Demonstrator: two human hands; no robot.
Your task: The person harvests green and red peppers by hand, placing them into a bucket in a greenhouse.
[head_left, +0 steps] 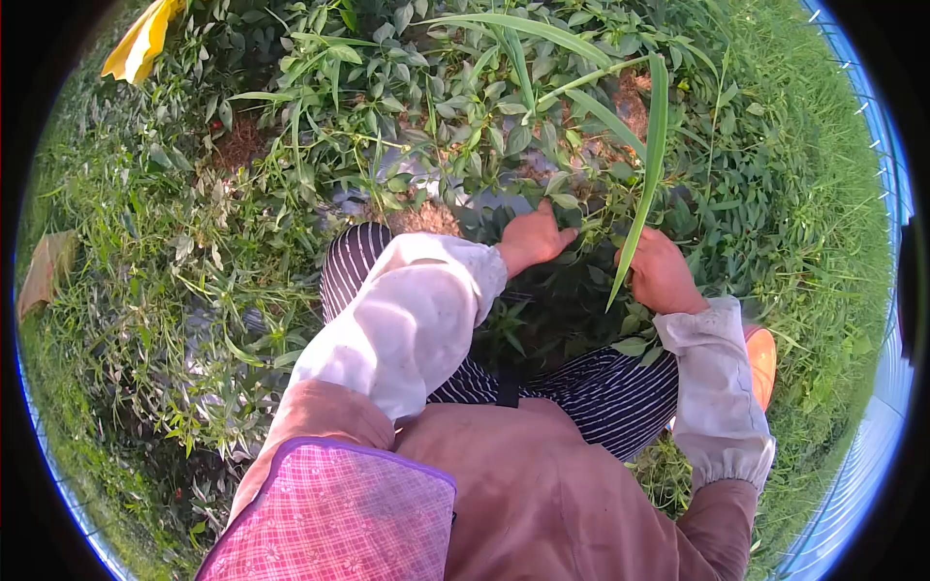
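Low leafy plants (484, 116) fill the ground in front of me. My left hand (535, 237) reaches in among the leaves at the middle, thumb and index finger apart, with nothing visible between them. To its right, my right hand (659, 273) is bent at the edge of the foliage; its fingertips are partly hidden by a long green grass blade (651, 165) that crosses in front of them. What that hand holds, if anything, cannot be made out. White sleeve covers reach both wrists.
My knees in striped trousers (620, 402) are bent below the hands. Orange footwear (760, 366) shows at the right. Yellow material (143, 41) lies upper left, a brownish sheet (46, 273) at the far left. Grass and a blue-white barrier (877, 426) line the right side.
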